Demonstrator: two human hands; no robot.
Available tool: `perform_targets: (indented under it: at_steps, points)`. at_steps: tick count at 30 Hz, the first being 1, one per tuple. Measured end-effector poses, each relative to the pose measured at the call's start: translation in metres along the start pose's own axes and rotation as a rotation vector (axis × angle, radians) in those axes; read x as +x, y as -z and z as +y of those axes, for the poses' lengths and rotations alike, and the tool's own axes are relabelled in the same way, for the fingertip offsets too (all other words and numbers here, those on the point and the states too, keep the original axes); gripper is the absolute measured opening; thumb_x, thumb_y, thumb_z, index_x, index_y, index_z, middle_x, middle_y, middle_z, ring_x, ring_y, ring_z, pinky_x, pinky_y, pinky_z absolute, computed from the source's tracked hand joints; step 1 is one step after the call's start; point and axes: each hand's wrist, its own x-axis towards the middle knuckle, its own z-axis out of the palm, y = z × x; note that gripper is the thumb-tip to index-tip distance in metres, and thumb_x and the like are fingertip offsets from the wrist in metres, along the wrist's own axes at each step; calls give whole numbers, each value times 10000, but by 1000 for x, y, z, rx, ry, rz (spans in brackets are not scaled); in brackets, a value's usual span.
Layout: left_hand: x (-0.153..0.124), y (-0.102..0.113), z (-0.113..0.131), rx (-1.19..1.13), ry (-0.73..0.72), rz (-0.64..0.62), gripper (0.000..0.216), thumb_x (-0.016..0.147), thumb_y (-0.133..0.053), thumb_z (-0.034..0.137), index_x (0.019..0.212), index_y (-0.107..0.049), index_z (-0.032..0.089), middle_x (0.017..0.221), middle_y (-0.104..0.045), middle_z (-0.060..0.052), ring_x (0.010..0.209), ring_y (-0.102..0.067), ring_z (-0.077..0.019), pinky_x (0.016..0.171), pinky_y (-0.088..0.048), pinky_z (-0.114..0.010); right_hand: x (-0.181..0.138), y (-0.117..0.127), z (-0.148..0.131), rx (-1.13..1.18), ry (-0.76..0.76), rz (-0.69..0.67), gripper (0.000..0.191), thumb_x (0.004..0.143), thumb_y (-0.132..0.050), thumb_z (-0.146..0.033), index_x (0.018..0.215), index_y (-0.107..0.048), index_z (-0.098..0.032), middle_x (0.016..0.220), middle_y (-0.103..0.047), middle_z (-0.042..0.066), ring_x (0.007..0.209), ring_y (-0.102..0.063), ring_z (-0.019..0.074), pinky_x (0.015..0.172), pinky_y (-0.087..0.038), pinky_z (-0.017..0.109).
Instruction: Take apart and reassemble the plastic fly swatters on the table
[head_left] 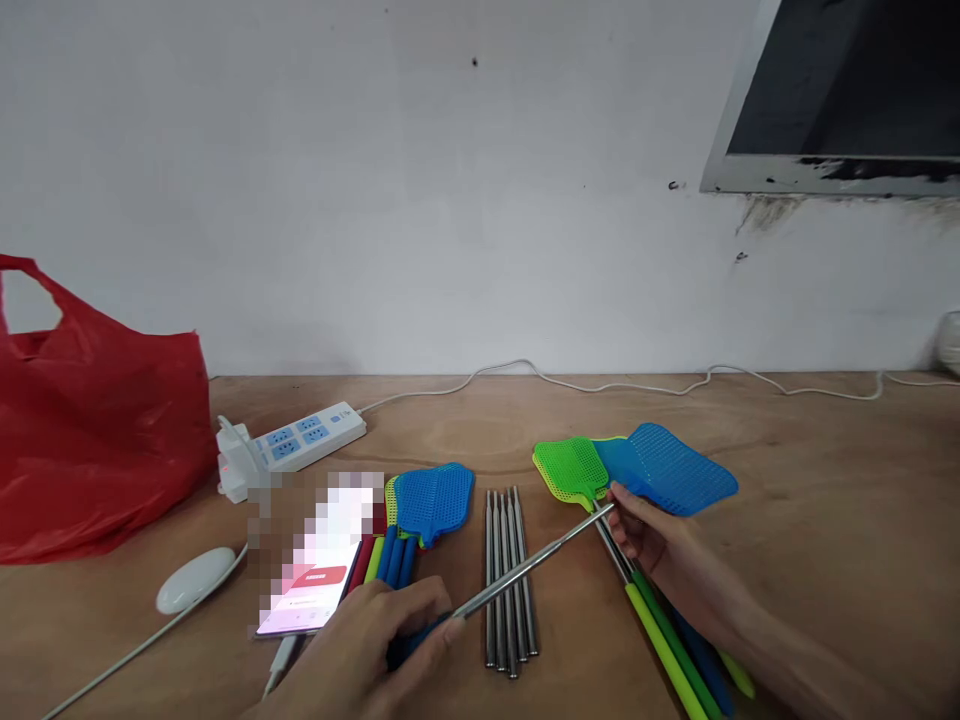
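Observation:
My left hand (382,640) is closed around the blue handle (416,640) of a telescopic metal rod (525,568), which slants up to the right. At its thin far end, the fingers of my right hand (649,525) pinch the tip. Below the rod lie several loose metal rods (510,600) side by side. Under and beside my right hand is a group of fly swatters, with a green head (574,468), a blue head (675,470) and long green and blue handles (664,640). Blue swatter heads (433,500) and short coloured handles (394,555) lie beyond my left hand.
A lit phone (319,580) with a cable lies left of the swatter heads. Behind it is a white power strip (330,430) with a plug. A white mouse-shaped object (196,580) and a red plastic bag (105,430) occupy the left. A white cord (600,386) runs along the wall.

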Motion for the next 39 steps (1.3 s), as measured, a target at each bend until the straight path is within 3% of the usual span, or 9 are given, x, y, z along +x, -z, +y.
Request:
perform_targets:
  at_steps: [7, 12, 20, 25, 28, 34, 37, 39]
  points:
    - [-7, 15, 4, -52, -60, 197, 357, 995, -388, 490, 893, -668, 294, 870, -729, 35, 753, -643, -176, 681, -451, -252, 4, 16, -5, 155, -75, 49, 352, 680, -795, -497, 763, -747, -158, 596, -613, 19, 517, -531, 122, 449, -474, 211]
    - [-4, 12, -1, -28, -69, 168, 359, 1016, -344, 436, 940, -661, 288, 876, -729, 15, 773, -653, -201, 708, -450, -279, -4, -2, 11, 28, 3, 72, 414, 631, -832, -537, 786, -723, -170, 512, -523, -41, 428, -429, 73, 381, -377, 167]
    - [18, 0, 10, -39, -79, 19, 366, 1032, -324, 406, 931, -629, 231, 869, -696, -30, 797, -627, -223, 703, -418, -304, -18, -40, 42, -93, -14, -60, 585, 640, -732, -719, 788, -681, -156, 429, -531, -32, 332, -424, 98, 310, -333, 203]
    - [20, -5, 9, -110, -88, 82, 404, 1030, -292, 473, 938, -612, 244, 912, -693, -22, 833, -627, -218, 751, -431, -319, -23, -49, 38, -31, 8, -136, 545, 659, -758, -678, 800, -700, -155, 495, -573, -18, 403, -484, 100, 365, -378, 202]
    - [18, -8, 8, -150, -97, 61, 438, 1030, -266, 511, 921, -597, 246, 911, -684, -19, 846, -626, -210, 772, -436, -319, -28, -56, 37, -44, -5, -188, 497, 638, -818, -611, 816, -711, -160, 571, -623, 6, 492, -556, 127, 404, -408, 210]
    - [15, -8, 13, -240, 0, 16, 467, 1010, -260, 567, 928, -585, 241, 910, -641, -29, 893, -589, -232, 832, -419, -360, -25, -57, 41, -58, -4, -181, 463, 628, -849, -568, 782, -719, -151, 583, -623, 6, 512, -543, 116, 439, -395, 213]
    - [18, -1, 14, -545, 127, -104, 458, 955, -372, 655, 860, -536, 239, 801, -574, 7, 748, -535, -168, 704, -440, -271, -22, -53, 43, -32, -19, -162, 426, 651, -851, -532, 770, -712, -148, 575, -607, -4, 501, -516, 101, 437, -371, 204]
    - [22, 5, 13, -874, 304, -313, 501, 877, -461, 730, 784, -458, 238, 592, -412, 68, 488, -328, -110, 448, -298, -188, -21, -52, 43, -17, -38, -154, 429, 649, -854, -529, 763, -707, -142, 561, -590, -11, 482, -494, 92, 425, -349, 200]
